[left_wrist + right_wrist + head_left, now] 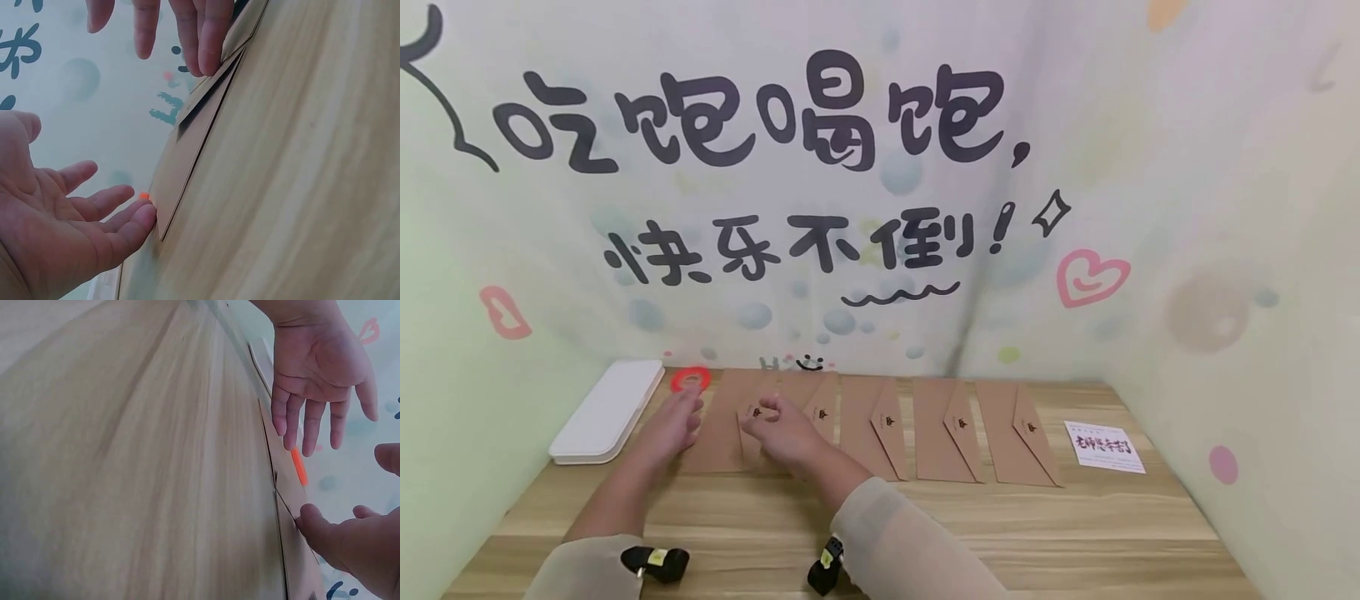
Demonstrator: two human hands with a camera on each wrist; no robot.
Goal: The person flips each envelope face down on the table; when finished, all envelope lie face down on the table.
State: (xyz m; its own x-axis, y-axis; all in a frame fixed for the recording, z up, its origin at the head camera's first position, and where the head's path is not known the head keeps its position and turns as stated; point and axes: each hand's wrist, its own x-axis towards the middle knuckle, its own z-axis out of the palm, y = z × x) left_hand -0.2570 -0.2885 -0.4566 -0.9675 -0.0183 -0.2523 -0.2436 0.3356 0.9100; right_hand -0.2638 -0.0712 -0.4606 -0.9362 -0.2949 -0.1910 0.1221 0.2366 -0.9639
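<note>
Left hand (672, 427) at the left end of the row, fingers loosely extended and slightly spread, pinching nothing; fingertips at the outer edge of the leftmost brown paper envelope (718, 433). Right hand (782, 433) over that envelope's flap side, fingers extended, thumb well apart from them; fingertips at the flap edge, exact contact hard to tell. Envelope lies flat on the light wood-grain table (1037, 533), between the two hands, partly covered by the right; left wrist view shows a dark gap beneath a flap edge near the right fingers.

Four other brown paper envelopes (936, 442) run rightward in the same row, small dark print by their flaps; second one partly hidden by right hand. Orange-red ring (677, 380) just beyond left fingertips. Flat white rounded case (606, 408) left of the ring, near the wall. White square card with dark red lettering (1103, 450) right of the row. Pale backdrop with black lettering (790, 25) behind. Beige sleeves (910, 533), black wrist devices (658, 562) on both arms.
</note>
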